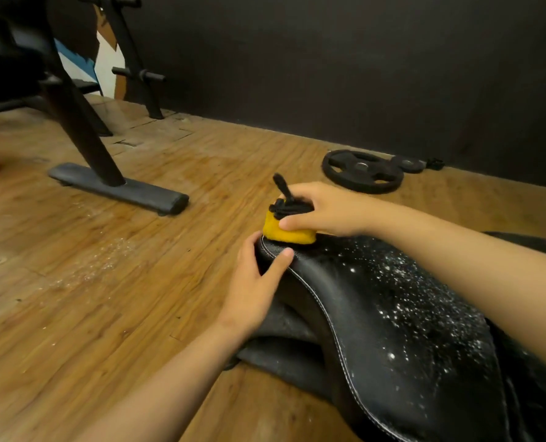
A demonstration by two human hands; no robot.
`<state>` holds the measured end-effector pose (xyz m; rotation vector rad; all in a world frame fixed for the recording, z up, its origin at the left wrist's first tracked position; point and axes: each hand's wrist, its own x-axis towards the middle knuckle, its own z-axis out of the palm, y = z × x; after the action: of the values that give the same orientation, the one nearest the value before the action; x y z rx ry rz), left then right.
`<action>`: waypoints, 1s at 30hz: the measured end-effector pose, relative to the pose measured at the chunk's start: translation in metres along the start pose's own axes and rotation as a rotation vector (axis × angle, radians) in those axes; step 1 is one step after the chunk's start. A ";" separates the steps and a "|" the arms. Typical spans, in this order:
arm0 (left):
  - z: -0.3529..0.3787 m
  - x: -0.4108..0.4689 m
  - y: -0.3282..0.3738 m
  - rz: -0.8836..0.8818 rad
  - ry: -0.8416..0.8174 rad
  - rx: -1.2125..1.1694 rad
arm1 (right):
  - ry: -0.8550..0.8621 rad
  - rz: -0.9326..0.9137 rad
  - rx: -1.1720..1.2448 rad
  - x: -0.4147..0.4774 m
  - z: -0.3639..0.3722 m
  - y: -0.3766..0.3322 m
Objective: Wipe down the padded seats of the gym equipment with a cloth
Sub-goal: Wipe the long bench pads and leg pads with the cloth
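Fingers of the left hand (255, 286) curl round the seat (402, 317) tip; the right hand (324, 208) grips the cloth (284, 235) there. Open floor (112, 301) left, weight plate (362, 172) beyond.

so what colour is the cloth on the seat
The cloth is yellow-orange, with a black part bunched on top; head view shows it best.

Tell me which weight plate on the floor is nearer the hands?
The large plate with cut-out holes; the small plate lies beyond it, farther off.
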<state>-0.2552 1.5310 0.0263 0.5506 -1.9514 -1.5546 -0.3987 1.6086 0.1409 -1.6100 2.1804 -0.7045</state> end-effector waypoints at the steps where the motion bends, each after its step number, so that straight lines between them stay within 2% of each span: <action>1: 0.004 -0.001 -0.001 0.019 0.005 0.002 | -0.025 -0.038 -0.067 0.003 0.003 -0.002; 3: 0.009 0.000 -0.004 0.026 0.021 -0.007 | -0.008 -0.081 -0.184 0.010 0.006 -0.003; 5: 0.010 -0.001 -0.005 0.007 0.022 -0.036 | 0.050 -0.058 -0.202 0.014 0.007 0.000; 9: 0.004 0.002 -0.001 -0.008 0.007 -0.074 | 0.067 -0.042 -0.091 -0.001 0.003 0.011; 13: 0.006 0.016 0.000 0.035 0.101 -0.005 | -0.020 -0.038 0.021 -0.044 -0.010 0.019; 16: 0.017 0.026 0.004 0.122 0.151 0.065 | 0.087 -0.003 -0.044 -0.034 -0.008 0.028; 20: 0.022 0.030 0.001 0.147 0.215 0.077 | 0.189 0.050 -0.150 -0.015 0.000 0.038; 26: 0.025 0.032 -0.008 0.140 0.245 0.030 | 0.111 -0.021 -0.012 -0.063 -0.009 0.037; 30: 0.024 0.032 -0.008 0.131 0.243 0.031 | 0.167 0.052 -0.072 -0.042 -0.009 0.048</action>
<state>-0.2953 1.5265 0.0211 0.5834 -1.7916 -1.3136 -0.4283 1.6618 0.1196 -1.5733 2.3818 -0.7790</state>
